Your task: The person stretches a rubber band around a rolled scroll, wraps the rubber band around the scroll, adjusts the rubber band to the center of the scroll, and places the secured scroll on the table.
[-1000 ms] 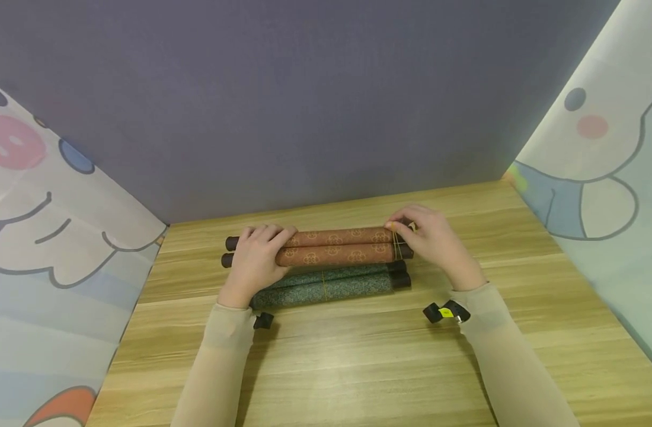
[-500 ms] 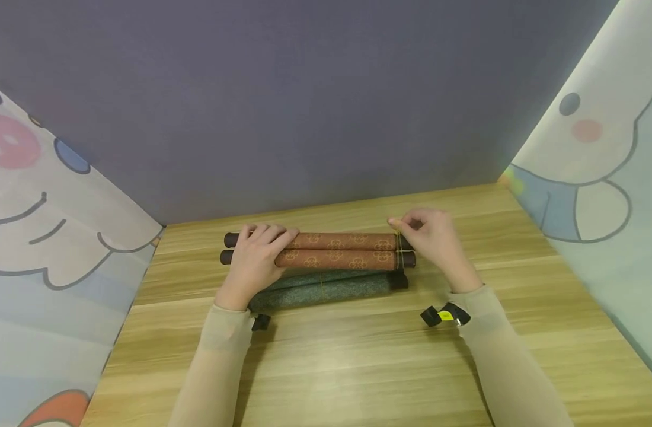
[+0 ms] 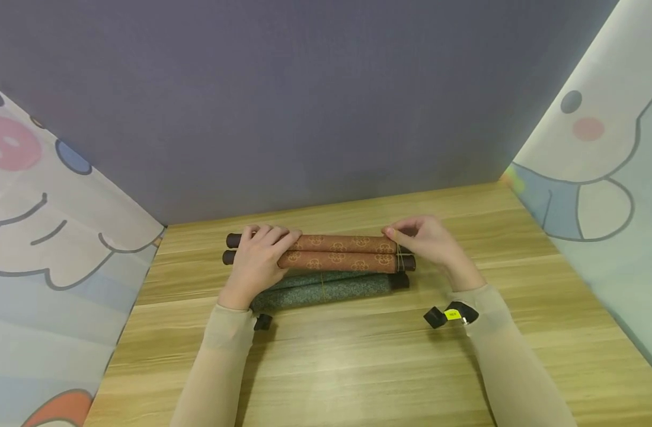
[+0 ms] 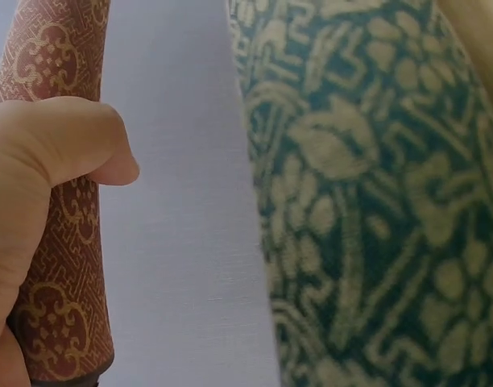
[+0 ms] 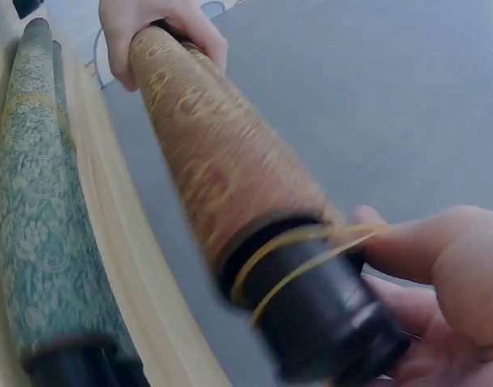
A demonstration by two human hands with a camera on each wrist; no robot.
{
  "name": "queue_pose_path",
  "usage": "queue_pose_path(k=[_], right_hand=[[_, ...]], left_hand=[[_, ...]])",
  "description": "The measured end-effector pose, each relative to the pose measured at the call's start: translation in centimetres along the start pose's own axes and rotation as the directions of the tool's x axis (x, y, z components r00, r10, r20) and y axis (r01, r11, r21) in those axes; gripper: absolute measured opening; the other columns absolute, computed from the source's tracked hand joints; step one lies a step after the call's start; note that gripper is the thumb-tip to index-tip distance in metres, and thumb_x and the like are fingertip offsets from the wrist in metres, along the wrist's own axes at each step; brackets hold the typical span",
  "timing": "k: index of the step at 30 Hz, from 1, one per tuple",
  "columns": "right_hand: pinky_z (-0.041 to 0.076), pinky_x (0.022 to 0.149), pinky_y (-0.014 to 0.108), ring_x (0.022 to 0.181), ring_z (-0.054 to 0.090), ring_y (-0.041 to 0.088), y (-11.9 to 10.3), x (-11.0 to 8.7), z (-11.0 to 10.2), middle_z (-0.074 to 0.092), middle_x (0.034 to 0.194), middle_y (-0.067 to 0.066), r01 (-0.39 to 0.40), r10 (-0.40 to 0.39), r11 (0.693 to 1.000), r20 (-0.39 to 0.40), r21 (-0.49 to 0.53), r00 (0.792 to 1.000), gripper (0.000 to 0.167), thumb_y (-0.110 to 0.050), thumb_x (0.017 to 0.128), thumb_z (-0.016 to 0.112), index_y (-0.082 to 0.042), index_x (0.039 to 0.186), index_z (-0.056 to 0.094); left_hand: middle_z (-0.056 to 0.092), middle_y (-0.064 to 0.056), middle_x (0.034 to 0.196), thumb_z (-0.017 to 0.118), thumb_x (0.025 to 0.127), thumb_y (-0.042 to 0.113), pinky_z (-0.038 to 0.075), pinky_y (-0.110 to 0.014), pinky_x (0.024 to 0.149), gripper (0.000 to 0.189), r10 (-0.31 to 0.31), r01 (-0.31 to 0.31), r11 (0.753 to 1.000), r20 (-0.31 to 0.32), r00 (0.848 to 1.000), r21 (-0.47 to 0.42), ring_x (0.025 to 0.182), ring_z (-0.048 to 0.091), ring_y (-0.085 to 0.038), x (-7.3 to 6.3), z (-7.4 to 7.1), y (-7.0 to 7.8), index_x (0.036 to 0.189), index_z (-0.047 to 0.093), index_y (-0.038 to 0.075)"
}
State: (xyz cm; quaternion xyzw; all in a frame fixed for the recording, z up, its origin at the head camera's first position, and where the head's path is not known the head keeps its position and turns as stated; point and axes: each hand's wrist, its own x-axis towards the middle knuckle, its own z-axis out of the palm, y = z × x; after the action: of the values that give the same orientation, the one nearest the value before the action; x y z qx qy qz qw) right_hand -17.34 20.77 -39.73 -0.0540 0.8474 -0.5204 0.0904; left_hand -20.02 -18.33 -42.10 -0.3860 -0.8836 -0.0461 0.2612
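My left hand [image 3: 259, 258] grips a pair of brown scrolls [image 3: 336, 261] with gold patterns and black end knobs, fingers over their left part. At their right end, a thin yellow rubber band [image 5: 283, 237] loops around the black knobs. My right hand [image 3: 430, 243] pinches this band between thumb and finger, as the right wrist view shows. The scrolls lie side by side, slightly raised over a pair of green patterned scrolls [image 3: 352, 289]. The green pair rests on the table, with a yellow band [image 5: 37, 101] around its middle.
The wooden table [image 3: 326, 367] ends at a grey wall panel [image 3: 326, 107] behind the scrolls. Cartoon-printed curtains [image 3: 54, 237] hang on both sides. A black strap with a yellow tag [image 3: 452, 314] is on the right wrist.
My right hand drew the band outward from the scrolls, then came back left against their upper edge. The band sits slightly farther toward the right ends. The left hand keeps its grip.
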Motion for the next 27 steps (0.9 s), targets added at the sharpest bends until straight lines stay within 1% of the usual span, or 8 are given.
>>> queue_pose_path(k=[3, 5, 8, 11, 12, 18, 25, 27], right_hand=[[0.049, 0.113, 0.054, 0.130, 0.065, 0.037, 0.1, 0.0, 0.2, 0.073, 0.137, 0.018, 0.040, -0.041, 0.999, 0.104, 0.013, 0.994, 0.039, -0.029, 0.107, 0.074, 0.000, 0.133, 0.076], [0.053, 0.110, 0.044, 0.127, 0.067, 0.031, 0.1, 0.0, 0.3, 0.074, 0.137, 0.016, 0.073, -0.077, 0.997, 0.162, 0.028, 0.984, 0.039, -0.026, 0.108, 0.073, 0.002, 0.135, 0.074], [0.056, 0.077, 0.026, 0.085, 0.068, 0.015, 0.1, 0.0, 0.5, 0.077, 0.122, 0.014, 0.118, -0.123, 0.992, 0.226, 0.035, 0.966, 0.036, -0.021, 0.109, 0.070, 0.003, 0.137, 0.071], [0.039, 0.054, 0.022, 0.058, 0.041, 0.006, 0.0, 0.1, 0.6, 0.070, 0.103, 0.009, 0.148, -0.152, 0.988, 0.259, 0.033, 0.954, 0.032, -0.016, 0.110, 0.067, 0.004, 0.136, 0.070], [0.037, 0.053, 0.022, 0.057, 0.037, 0.007, 0.0, 0.1, 0.7, 0.067, 0.101, 0.009, 0.145, -0.153, 0.988, 0.259, 0.048, 0.954, 0.030, -0.013, 0.111, 0.064, 0.004, 0.135, 0.069], [0.052, 0.073, 0.029, 0.084, 0.059, 0.017, -0.1, 0.4, 1.2, 0.069, 0.112, 0.014, 0.214, -0.221, 0.975, 0.180, 0.056, 0.959, 0.020, -0.004, 0.110, 0.052, 0.005, 0.123, 0.065], [0.056, 0.077, 0.029, 0.090, 0.067, 0.021, -0.6, 0.1, 1.2, 0.074, 0.115, 0.013, 0.273, -0.272, 0.962, 0.049, -0.021, 0.961, 0.020, -0.010, 0.113, 0.059, 0.001, 0.124, 0.071], [0.057, 0.078, 0.030, 0.090, 0.068, 0.022, -0.8, 0.0, 1.1, 0.075, 0.112, 0.012, 0.299, -0.300, 0.952, -0.001, -0.059, 0.954, 0.020, -0.012, 0.112, 0.061, 0.000, 0.124, 0.072]], left_hand=[[0.074, -0.005, 0.122, 0.094, 0.078, 0.009, 0.047, -0.058, 0.098, 0.067, 0.017, -0.017, 1.000, -0.001, 1.000, -0.002, 0.109, 0.069, -0.033, 0.0, 0.1, 0.1, 0.140, 0.071, 0.020], [0.074, -0.005, 0.122, 0.095, 0.077, 0.010, 0.047, -0.058, 0.098, 0.067, 0.028, -0.028, 1.000, -0.002, 1.000, 0.000, 0.109, 0.069, -0.033, 0.0, 0.2, 0.2, 0.140, 0.071, 0.020], [0.074, -0.006, 0.122, 0.099, 0.075, 0.015, 0.048, -0.059, 0.098, 0.070, 0.030, -0.030, 1.000, -0.005, 1.000, 0.007, 0.109, 0.069, -0.035, 0.0, 0.2, 0.3, 0.140, 0.071, 0.020], [0.074, -0.007, 0.122, 0.101, 0.074, 0.019, 0.048, -0.059, 0.098, 0.072, 0.024, -0.024, 1.000, -0.008, 1.000, 0.011, 0.109, 0.069, -0.036, 0.0, 0.2, 0.3, 0.139, 0.071, 0.020], [0.074, -0.007, 0.121, 0.102, 0.073, 0.019, 0.048, -0.059, 0.097, 0.072, 0.021, -0.021, 1.000, -0.012, 1.000, 0.011, 0.109, 0.069, -0.036, 0.0, 0.2, 0.3, 0.139, 0.072, 0.020], [0.074, -0.008, 0.122, 0.103, 0.072, 0.020, 0.048, -0.060, 0.097, 0.071, -0.011, 0.010, 1.000, -0.030, 1.000, -0.012, 0.108, 0.069, -0.038, -0.1, 0.2, -0.1, 0.136, 0.073, 0.020], [0.075, -0.009, 0.122, 0.098, 0.072, 0.013, 0.047, -0.060, 0.096, 0.070, -0.048, 0.047, 0.999, -0.046, 0.998, -0.023, 0.108, 0.068, -0.038, 0.1, 0.0, -0.2, 0.137, 0.073, 0.020], [0.074, -0.009, 0.122, 0.098, 0.071, 0.012, 0.046, -0.060, 0.096, 0.072, -0.077, 0.076, 0.997, -0.046, 0.996, -0.025, 0.109, 0.068, -0.038, 0.1, -0.1, -0.2, 0.138, 0.072, 0.020]])
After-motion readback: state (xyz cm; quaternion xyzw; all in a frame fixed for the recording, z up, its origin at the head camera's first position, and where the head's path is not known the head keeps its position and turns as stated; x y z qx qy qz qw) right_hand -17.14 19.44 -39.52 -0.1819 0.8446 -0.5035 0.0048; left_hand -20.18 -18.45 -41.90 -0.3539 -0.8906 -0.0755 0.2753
